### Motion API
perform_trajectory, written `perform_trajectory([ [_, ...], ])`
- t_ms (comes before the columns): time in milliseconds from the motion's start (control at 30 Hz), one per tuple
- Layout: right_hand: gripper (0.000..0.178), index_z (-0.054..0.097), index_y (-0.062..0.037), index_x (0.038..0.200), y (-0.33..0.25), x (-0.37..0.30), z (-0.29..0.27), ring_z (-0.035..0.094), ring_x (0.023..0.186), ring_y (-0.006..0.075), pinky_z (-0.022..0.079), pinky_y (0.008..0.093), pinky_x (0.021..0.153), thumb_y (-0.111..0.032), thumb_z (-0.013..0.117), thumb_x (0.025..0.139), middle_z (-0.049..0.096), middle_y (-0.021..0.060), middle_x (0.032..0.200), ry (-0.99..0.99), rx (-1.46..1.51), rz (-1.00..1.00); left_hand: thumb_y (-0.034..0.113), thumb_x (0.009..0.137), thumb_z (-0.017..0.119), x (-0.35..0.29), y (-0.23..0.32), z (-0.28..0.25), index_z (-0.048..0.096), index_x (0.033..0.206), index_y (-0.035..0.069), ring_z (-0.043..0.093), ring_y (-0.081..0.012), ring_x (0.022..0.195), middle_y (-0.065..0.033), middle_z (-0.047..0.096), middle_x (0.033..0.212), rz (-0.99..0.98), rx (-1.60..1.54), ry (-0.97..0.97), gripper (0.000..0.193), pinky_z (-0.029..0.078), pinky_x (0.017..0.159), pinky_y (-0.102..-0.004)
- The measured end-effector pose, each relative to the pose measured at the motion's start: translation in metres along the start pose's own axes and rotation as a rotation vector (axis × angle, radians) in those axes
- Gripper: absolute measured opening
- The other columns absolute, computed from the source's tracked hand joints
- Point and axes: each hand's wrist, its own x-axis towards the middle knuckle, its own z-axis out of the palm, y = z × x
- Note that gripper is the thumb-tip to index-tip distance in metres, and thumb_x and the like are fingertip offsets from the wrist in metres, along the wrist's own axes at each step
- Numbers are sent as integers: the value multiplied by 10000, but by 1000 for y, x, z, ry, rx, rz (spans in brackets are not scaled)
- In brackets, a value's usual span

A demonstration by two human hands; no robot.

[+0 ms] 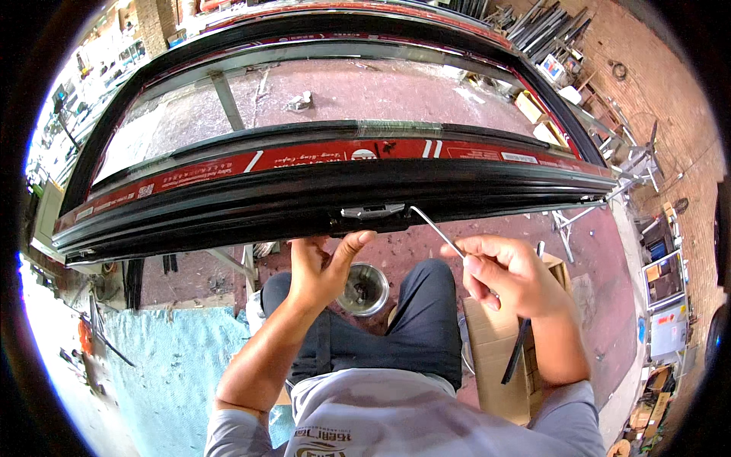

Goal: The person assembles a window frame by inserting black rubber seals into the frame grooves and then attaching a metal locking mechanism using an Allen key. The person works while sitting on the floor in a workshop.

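Note:
A black window frame (266,199) with red protective film on its rails lies across the view in front of me. Set in its near edge is a small silver and black hardware fitting (371,212). Just below the fitting, my left hand (321,263) rests at the frame's underside, thumb raised and apart from the fingers, which are partly hidden by the frame. Between the thumb and fingers of my right hand (499,273) is a bent silver hex key (438,230). Its short end meets the frame at the right end of the fitting.
A round metal bowl (364,289) with small dark contents sits below the frame, between my knees. An open cardboard box (495,358) stands by my right leg. Light blue sheeting (164,365) covers the floor at left. A standing fan (647,152) is at the far right.

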Motion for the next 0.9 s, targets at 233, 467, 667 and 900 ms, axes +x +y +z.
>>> perform_trajectory([
  [233, 318, 536, -75, 1234, 84, 26, 30, 552, 685, 207, 430, 407, 695, -319, 448, 1050, 603, 89, 712, -580, 1022, -332, 54, 868, 757, 2, -2, 12, 643, 1080, -25, 629, -119, 938, -68, 695, 1005, 48, -58, 9, 253, 496, 832, -268],
  [467, 283, 610, -18, 1006, 59, 54, 123, 691, 736, 215, 509, 290, 605, -285, 523, 1039, 700, 169, 889, -153, 901, -345, 65, 851, 775, -1, 0, 9, 627, 1099, -3, 627, -132, 938, -72, 675, 1024, -23, -131, 51, 297, 511, 818, -275],
  [667, 310, 658, -34, 953, 31, 71, 145, 675, 673, 115, 476, 219, 554, -323, 564, 1017, 733, 115, 893, 61, 798, -294, 24, 810, 787, -6, -14, -5, 608, 1127, 17, 632, -151, 887, -73, 656, 1049, -327, -452, 76, 364, 525, 775, -274],
  [900, 320, 670, -20, 974, 29, 51, 124, 676, 766, 117, 484, 243, 674, -322, 571, 1016, 707, 74, 844, -53, 656, -281, 50, 848, 768, -3, 6, 6, 595, 1146, 7, 623, -144, 932, -51, 657, 1045, -258, -199, 57, 347, 511, 833, -282],
])
